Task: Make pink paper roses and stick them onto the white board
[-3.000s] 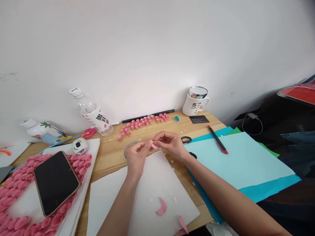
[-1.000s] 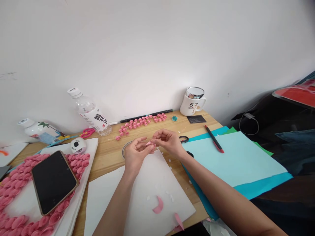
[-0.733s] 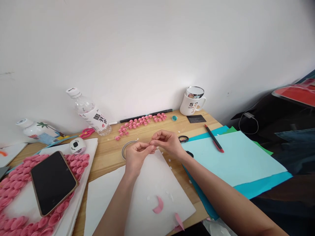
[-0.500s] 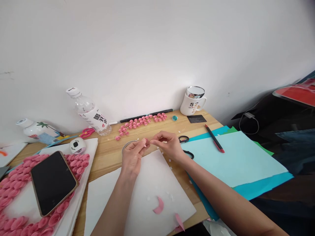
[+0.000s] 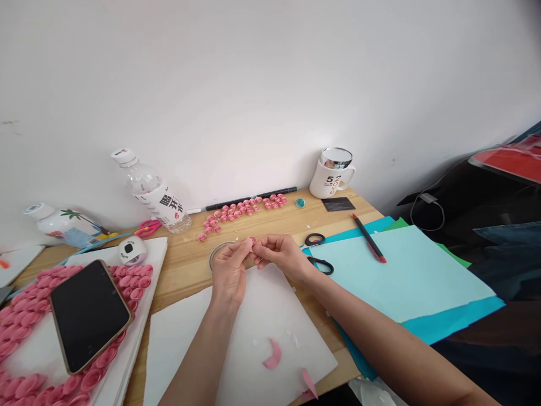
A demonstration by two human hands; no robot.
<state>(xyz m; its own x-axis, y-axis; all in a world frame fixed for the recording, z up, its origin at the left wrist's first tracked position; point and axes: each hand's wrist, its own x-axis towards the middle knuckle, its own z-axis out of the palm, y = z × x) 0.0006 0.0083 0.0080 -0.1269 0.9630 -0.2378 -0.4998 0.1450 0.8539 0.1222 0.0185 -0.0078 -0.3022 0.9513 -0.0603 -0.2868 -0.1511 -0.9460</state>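
Two bare hands met at the centre of the frame, above a wooden bench (image 5: 186,264). The left hand (image 5: 230,269) had its fingers pinched on a small pink paper coil (image 5: 252,241). The right hand (image 5: 284,254) was just beside it, its fingers bent close together at the coil; whether they gripped it could not be told. Below the hands, a white sheet (image 5: 253,321) carried a curved pink scrap (image 5: 273,354). Behind them, near the wall, small pink paper rolls (image 5: 236,213) sat in loose rows before a black pen (image 5: 249,198). At upper centre-right stood a white mug (image 5: 332,179); right of the hands lay black-handled scissors (image 5: 315,239) and light blue paper (image 5: 406,270). At lower left, a phone (image 5: 91,316) rested on a board covered partly with pink rolls.
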